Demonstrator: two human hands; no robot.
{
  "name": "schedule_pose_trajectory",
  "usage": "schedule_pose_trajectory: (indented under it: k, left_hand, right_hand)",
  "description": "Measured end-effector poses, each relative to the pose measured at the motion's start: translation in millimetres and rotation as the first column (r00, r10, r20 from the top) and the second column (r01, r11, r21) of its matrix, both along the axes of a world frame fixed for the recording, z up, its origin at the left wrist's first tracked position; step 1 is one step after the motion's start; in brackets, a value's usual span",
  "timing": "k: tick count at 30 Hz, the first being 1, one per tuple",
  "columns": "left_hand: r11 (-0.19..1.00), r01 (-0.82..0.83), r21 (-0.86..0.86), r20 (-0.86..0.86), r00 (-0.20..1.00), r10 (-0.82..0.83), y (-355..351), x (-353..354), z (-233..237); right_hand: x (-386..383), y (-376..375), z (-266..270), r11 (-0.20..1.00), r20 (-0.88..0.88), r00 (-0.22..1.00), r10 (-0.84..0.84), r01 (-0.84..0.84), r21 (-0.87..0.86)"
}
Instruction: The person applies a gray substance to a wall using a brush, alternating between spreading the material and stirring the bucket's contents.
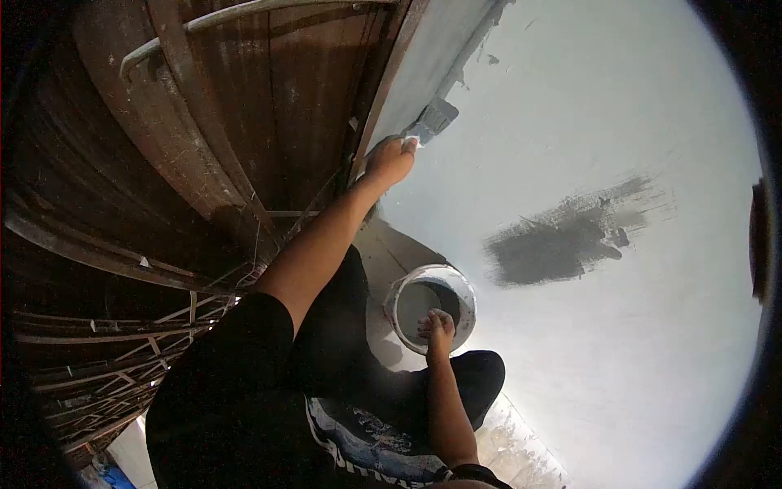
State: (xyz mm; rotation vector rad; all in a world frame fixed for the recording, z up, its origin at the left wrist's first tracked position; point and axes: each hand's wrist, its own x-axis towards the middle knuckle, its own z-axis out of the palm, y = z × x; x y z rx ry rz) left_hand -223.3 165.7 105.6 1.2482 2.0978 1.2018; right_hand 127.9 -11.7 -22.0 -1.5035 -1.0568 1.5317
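My left hand (391, 161) is wrapped round the handle of a wide brush (438, 118), whose grey-coated bristles touch the white wall (521, 106) beside its wooden-edged corner. Grey material runs in a ragged strip up that corner. A white bucket (469, 303) of grey mix stands between my legs and the wall. My right hand (438, 328) is over the bucket's near side, its fingers curled apart with nothing visible between them. Right of the bucket, a dark grey smear (550, 247) marks the wall.
Dark wooden panels (309, 90) with a curved rail (236, 15) rise on the left. Metal bars or racks (122, 359) stand at the lower left. My knees are bent close to the bucket. A blue item (116, 477) lies at the bottom left.
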Motion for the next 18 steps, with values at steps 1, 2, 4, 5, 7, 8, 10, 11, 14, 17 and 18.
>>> schedule_pose_trajectory:
  k: [1, 2, 4, 5, 7, 8, 10, 11, 14, 17, 18]
  left_hand:
    - [0.999, -0.029, -0.03, -0.008, 1.0, 0.029, -6.0, 0.3, 4.3]
    - [0.997, -0.059, -0.056, -0.022, 0.998, 0.058, -12.2, 1.5, 9.2]
    - [0.994, -0.104, -0.033, 0.0, 0.995, 0.104, -18.2, 5.5, 8.4]
    - [0.992, -0.121, 0.017, 0.04, 0.992, 0.121, -20.3, 7.2, 8.4]
    - [0.976, -0.133, 0.17, 0.102, 0.988, 0.117, -24.1, 9.3, 19.2]
    - [0.954, -0.128, 0.27, 0.123, 0.988, 0.097, -22.1, 11.0, 25.9]
    - [0.948, -0.109, 0.298, 0.113, 0.991, 0.078, -14.9, 11.5, 32.5]
    - [0.968, -0.094, 0.231, 0.08, 0.994, 0.077, -5.6, 6.7, 36.0]
    - [0.997, -0.079, 0.019, 0.023, 0.997, 0.079, -0.1, 5.8, 22.2]
    - [0.994, -0.106, 0.027, -0.004, 0.994, 0.106, 1.9, 1.8, -30.8]
    - [0.991, -0.115, 0.061, -0.012, 0.993, 0.116, -4.4, 5.9, -43.3]
  right_hand:
    - [1.5, 1.6, -3.2, 1.0, 0.001, 1.0, -0.001, 0.001, 0.013]
    - [1.5, 4.4, -6.4, 1.0, -0.003, 1.0, -0.001, 0.001, 0.029]
    - [2.7, 6.9, -5.6, 1.0, 0.016, 1.0, -0.018, 0.018, -0.014]
    - [2.7, 8.6, -5.5, 0.999, 0.028, 0.999, -0.024, 0.025, -0.034]
    - [-0.2, 9.4, -2.7, 0.999, 0.018, 1.0, -0.02, 0.021, -0.042]
    - [-0.4, 8.9, -1.4, 0.999, 0.018, 1.0, -0.018, 0.019, -0.049]
    - [-3.3, 8.9, 1.0, 0.999, 0.01, 1.0, -0.006, 0.006, -0.046]
    - [-4.9, 8.4, 2.5, 0.999, 0.006, 1.0, -0.001, 0.001, -0.044]
    - [-6.0, 8.4, 4.0, 0.999, 0.017, 0.999, 0.035, -0.034, -0.04]
    - [-5.4, 9.2, 5.8, 0.998, 0.031, 0.999, 0.038, -0.036, -0.042]
    - [-2.7, 9.8, 1.9, 0.999, -0.002, 0.999, 0.045, -0.045, -0.019]
